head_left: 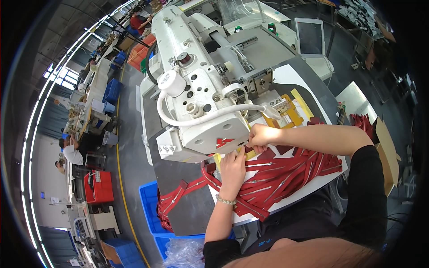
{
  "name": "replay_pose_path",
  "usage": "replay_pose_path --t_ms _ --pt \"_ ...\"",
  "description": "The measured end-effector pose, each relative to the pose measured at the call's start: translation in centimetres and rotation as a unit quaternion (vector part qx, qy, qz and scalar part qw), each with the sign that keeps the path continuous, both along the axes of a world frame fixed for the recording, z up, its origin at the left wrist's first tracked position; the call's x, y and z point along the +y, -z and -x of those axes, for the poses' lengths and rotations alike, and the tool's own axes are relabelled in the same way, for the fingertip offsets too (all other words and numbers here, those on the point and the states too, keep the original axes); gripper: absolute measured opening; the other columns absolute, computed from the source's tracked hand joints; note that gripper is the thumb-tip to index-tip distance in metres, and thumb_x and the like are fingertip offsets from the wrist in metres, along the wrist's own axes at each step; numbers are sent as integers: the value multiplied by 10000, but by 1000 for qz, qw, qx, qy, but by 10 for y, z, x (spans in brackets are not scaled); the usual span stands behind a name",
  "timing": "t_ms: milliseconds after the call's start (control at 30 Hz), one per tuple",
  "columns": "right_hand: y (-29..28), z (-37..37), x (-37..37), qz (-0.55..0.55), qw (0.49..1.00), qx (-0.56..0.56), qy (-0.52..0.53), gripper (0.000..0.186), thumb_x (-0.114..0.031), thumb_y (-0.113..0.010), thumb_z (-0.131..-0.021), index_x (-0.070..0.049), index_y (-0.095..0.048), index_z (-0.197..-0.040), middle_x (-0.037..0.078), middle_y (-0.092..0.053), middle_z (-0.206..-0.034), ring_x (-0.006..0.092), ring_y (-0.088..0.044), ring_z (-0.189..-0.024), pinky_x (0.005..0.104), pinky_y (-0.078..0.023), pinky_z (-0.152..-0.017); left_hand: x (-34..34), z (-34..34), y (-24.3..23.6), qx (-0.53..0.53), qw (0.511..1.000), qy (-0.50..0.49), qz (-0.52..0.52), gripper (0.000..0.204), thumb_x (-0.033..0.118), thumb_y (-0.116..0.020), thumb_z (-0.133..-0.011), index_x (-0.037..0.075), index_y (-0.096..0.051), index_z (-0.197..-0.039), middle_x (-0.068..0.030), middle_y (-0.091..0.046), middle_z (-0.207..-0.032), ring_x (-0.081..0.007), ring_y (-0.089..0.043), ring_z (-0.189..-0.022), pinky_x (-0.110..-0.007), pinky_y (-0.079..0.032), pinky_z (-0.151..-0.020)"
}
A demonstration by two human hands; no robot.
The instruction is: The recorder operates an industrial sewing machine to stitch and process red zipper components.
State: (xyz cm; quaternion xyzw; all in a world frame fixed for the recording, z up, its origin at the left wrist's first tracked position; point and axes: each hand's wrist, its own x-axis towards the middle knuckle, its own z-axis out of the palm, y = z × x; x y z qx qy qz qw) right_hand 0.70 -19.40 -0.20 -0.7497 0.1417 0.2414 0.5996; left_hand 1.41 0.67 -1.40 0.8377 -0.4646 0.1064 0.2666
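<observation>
My left hand (233, 166) reaches up beside the front of the white sewing machine (203, 134), fingers extended onto a yellow plate edge and red material. My right hand (261, 135) is closed at the machine's lower front, just right of the left one; what its fingertips grip is hidden. Red zipper tapes with metal teeth (286, 178) lie heaped over a white board (337, 176) below both hands, some trailing left over the grey table. A yellow fixture (290, 111) sits under the machine's working area.
A blue bin (149, 210) with zipper tapes stands left of the table (170, 169). At right are a cardboard box (386, 161), more red tapes and a tablet (309, 36). Co-workers (71, 152) sit along benches at far left, beside a red crate (97, 186).
</observation>
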Motion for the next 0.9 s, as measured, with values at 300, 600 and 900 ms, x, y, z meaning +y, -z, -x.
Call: replay_pose_path --t_ms 300,600,900 --pt "-10 0 3 49 998 5 -34 242 -132 -608 -847 55 -632 -696 115 -633 -590 172 -601 -469 277 -482 -422 -3 -2 3 -3 999 -16 -49 390 182 -653 -829 79 -619 -1204 -72 -555 -878 -241 -546 -855 -368 -383 -736" --pt "-27 15 -10 137 965 -139 -173 213 -136 -592 -850 9 -619 -696 86 -608 -554 185 -601 -477 303 -493 -484 -4 2 2 -66 994 -25 -81 465 248 -698 -788 83 -609 -1214 -65 -555 -917 -226 -553 -891 -355 -384 -721" --pt "18 41 -43 339 692 -588 -244 345 -118 -671 -753 -93 -639 -1096 61 -606 -1201 194 -603 -1027 328 -465 -790 3 -1 -4 -39 997 10 -70 470 227 -709 -774 50 -608 -1198 -59 -528 -926 -228 -539 -858 -355 -384 -735"
